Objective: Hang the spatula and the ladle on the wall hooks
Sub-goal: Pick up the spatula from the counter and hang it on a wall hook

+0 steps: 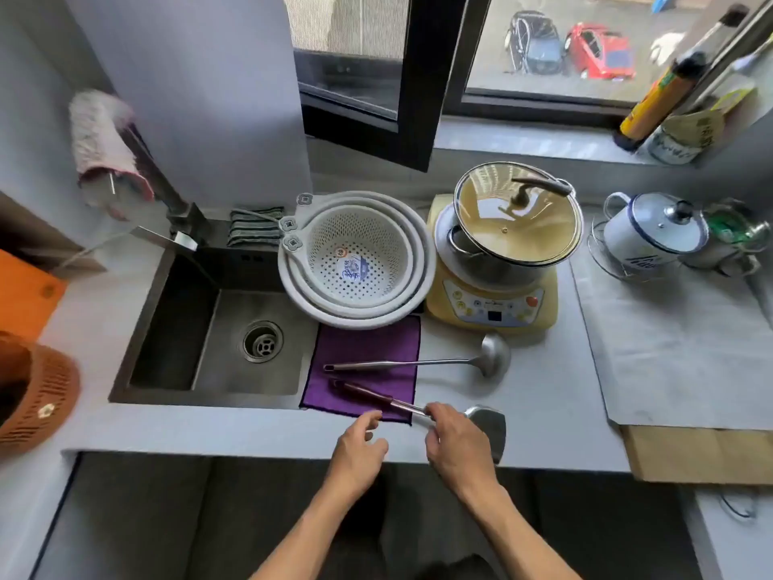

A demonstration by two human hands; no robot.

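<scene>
A steel ladle (418,362) lies flat on the counter, its handle across a purple cloth (364,349) and its bowl to the right. Nearer me lies a steel spatula (487,424) with a dark red handle resting on the cloth and its blade by the counter's front edge. My right hand (458,445) pinches the spatula's shaft just behind the blade and covers part of the blade. My left hand (362,447) hovers with loosely curled fingers just left of it, holding nothing. No wall hooks are in view.
A dark sink (175,328) is at the left. Stacked white colanders (355,261) and a yellow induction cooker (493,303) with a lidded pot stand behind the cloth. A white enamel pot (652,232) stands at the right. An orange basket (37,395) sits at far left.
</scene>
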